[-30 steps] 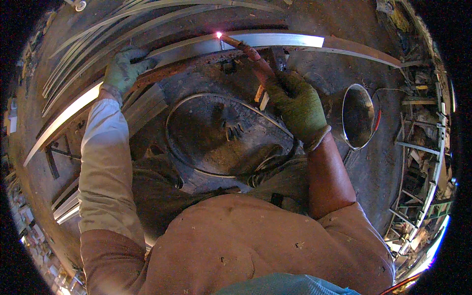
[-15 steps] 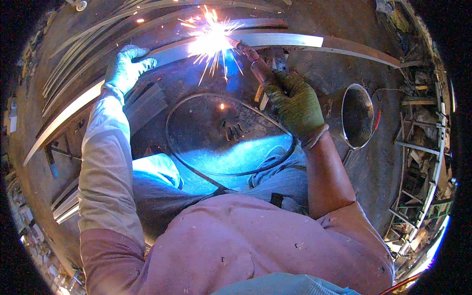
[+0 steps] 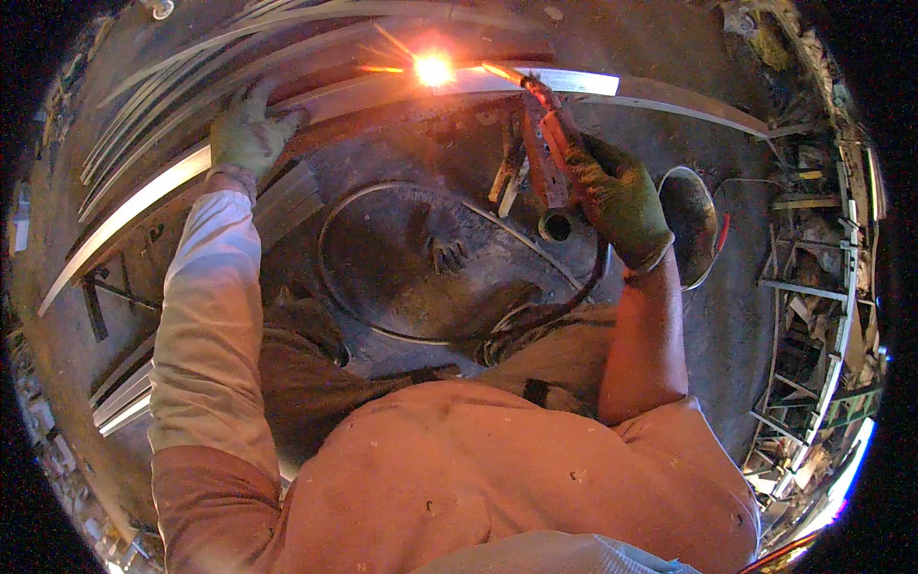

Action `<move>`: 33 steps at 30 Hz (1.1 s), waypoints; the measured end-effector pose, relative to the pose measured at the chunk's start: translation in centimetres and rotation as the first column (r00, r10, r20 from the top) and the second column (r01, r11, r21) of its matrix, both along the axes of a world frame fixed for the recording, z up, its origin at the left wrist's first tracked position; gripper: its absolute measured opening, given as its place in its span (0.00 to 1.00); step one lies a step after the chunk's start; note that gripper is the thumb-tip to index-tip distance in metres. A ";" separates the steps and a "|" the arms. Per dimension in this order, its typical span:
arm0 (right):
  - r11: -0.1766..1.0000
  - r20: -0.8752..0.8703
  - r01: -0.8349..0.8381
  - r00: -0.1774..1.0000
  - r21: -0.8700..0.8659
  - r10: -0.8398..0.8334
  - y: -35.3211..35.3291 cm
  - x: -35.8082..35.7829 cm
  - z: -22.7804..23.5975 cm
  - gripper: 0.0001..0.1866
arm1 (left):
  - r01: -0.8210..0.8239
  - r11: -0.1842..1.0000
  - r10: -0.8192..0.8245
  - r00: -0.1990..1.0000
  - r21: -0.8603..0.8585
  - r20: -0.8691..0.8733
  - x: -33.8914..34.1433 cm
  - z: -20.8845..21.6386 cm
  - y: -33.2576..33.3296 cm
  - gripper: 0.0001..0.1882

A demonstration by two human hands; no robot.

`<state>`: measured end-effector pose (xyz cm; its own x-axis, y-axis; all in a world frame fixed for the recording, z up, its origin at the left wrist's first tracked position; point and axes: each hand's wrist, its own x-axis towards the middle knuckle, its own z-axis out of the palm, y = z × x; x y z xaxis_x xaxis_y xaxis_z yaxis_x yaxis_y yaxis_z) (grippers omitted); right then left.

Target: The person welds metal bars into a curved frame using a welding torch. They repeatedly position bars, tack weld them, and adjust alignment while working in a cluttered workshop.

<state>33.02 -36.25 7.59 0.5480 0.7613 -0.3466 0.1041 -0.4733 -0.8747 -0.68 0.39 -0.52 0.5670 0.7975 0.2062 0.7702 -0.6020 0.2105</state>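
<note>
My right hand (image 3: 623,206), in a greenish work glove, is wrapped round a welding torch (image 3: 555,120), its tip pointing up and left. A long flat metal bar (image 3: 583,83) runs across in front of me, curved in this view. An orange-white glowing spot (image 3: 434,70) sits on the bar, left of the torch tip and apart from it. My left hand (image 3: 251,142), also gloved, grips the bar further left, thumb on the near side and fingers over it; the fingertips are dim. A dark cable (image 3: 325,251) loops on the floor between my knees.
Several long metal strips (image 3: 143,124) lie at the far left. An open round metal container (image 3: 690,230) stands right of my right hand. A short pipe end (image 3: 555,226) shows below the torch. Metal frames and scrap (image 3: 813,287) line the right side.
The bright blue-white arc with flying sparks has died to an orange glow. My right hand and the torch have drawn back to the right. The left hand stays near the same place.
</note>
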 end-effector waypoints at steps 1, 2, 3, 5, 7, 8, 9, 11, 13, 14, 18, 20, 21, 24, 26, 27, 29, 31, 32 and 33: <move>1.000 0.021 -0.025 0.999 -0.018 0.025 -0.6 0.3 0.0 0.23 | 0.000 1.000 0.000 1.000 -0.005 -0.012 -0.3 -0.2 0.0 0.42; 0.998 0.042 -0.050 0.998 -0.037 0.051 -0.9 0.3 -0.2 0.22 | -0.002 1.000 0.002 1.000 -0.011 -0.023 -0.7 -0.4 0.2 0.42; 0.998 0.065 -0.042 0.997 -0.042 0.045 -1.4 0.1 -0.7 0.22 | 0.002 1.000 -0.003 0.999 -0.022 -0.033 -0.7 -0.8 0.2 0.43; 0.995 0.116 -0.059 0.991 -0.081 0.068 -2.3 -0.1 -2.5 0.22 | -0.004 1.000 0.001 0.994 -0.021 -0.110 -0.3 -0.9 -0.4 0.43; 0.973 0.178 -0.122 0.971 -0.197 0.158 -2.2 -0.4 -4.3 0.25 | -0.007 1.000 0.007 0.977 0.003 -0.215 -0.2 -1.3 -0.9 0.44; 0.958 0.195 -0.138 0.962 -0.251 0.190 -2.0 -0.8 -4.9 0.27 | -0.003 1.000 0.010 0.959 0.026 -0.284 -0.1 -1.8 -1.2 0.44; 0.940 0.208 -0.153 0.953 -0.305 0.222 -1.5 -1.4 -5.1 0.29 | 0.002 0.999 0.016 0.934 0.049 -0.356 -0.1 -2.7 -1.5 0.44; 0.927 0.249 -0.166 0.934 -0.338 0.258 -0.2 -3.2 -5.3 0.29 | -0.042 0.983 0.093 0.953 0.176 -0.290 -0.9 -4.2 -1.9 0.45; 0.954 0.313 -0.113 0.928 -0.277 0.201 0.2 -3.9 -8.5 0.29 | -0.051 0.960 0.125 0.957 0.274 -0.262 -1.1 -4.3 -2.2 0.46; 0.970 0.359 -0.061 0.922 -0.234 0.144 -0.3 -3.6 -11.3 0.31 | -0.035 0.952 0.118 0.959 0.305 -0.258 -0.5 -4.0 -2.6 0.47; 0.970 0.434 -0.063 0.886 -0.235 0.162 1.2 -3.4 -14.7 0.33 | -0.100 0.993 0.111 0.978 0.065 -0.178 -1.5 -1.2 -2.2 0.44; 0.957 0.405 -0.069 0.896 -0.281 0.183 0.8 -3.8 -14.3 0.34 | -0.085 0.995 0.077 0.989 -0.055 -0.129 -0.9 2.6 -4.9 0.43; 0.925 0.423 -0.082 0.872 -0.370 0.246 1.4 -3.1 -14.5 0.36 | -0.069 0.993 0.060 0.993 -0.092 -0.105 -0.7 4.6 -6.3 0.44; 0.912 0.515 -0.104 0.797 -0.396 0.315 2.9 -4.4 -15.7 0.36 | -0.015 0.991 0.031 0.993 -0.135 0.114 -6.9 3.5 -2.6 0.43; 0.941 0.531 -0.094 0.806 -0.325 0.264 3.9 -4.7 -17.9 0.36 | 0.036 0.999 -0.038 0.998 -0.032 -0.043 -10.6 2.7 0.6 0.45; 0.949 0.503 -0.061 0.836 -0.310 0.218 2.7 -3.5 -19.9 0.35 | 0.029 0.992 -0.026 0.999 -0.126 0.025 -10.6 2.5 -0.4 0.45; 0.964 0.567 -0.038 0.802 -0.262 0.186 3.6 -3.0 -21.7 0.34 | -0.071 0.973 0.102 0.986 -0.220 0.135 -13.4 2.2 0.8 0.46; 0.949 0.690 -0.035 0.679 -0.313 0.252 2.3 -2.3 -22.6 0.31 | -0.135 0.949 0.178 0.976 -0.284 0.129 -13.7 2.7 -1.4 0.46; 0.935 0.720 -0.064 0.621 -0.348 0.310 1.8 -2.4 -22.5 0.29 | -0.173 0.937 0.220 0.967 -0.303 0.126 -13.8 2.5 -1.8 0.46; 0.903 0.696 -0.177 0.585 -0.391 0.416 2.8 -4.0 -21.0 0.28 | -0.245 0.922 0.287 0.952 -0.300 0.104 -15.8 3.2 -2.1 0.45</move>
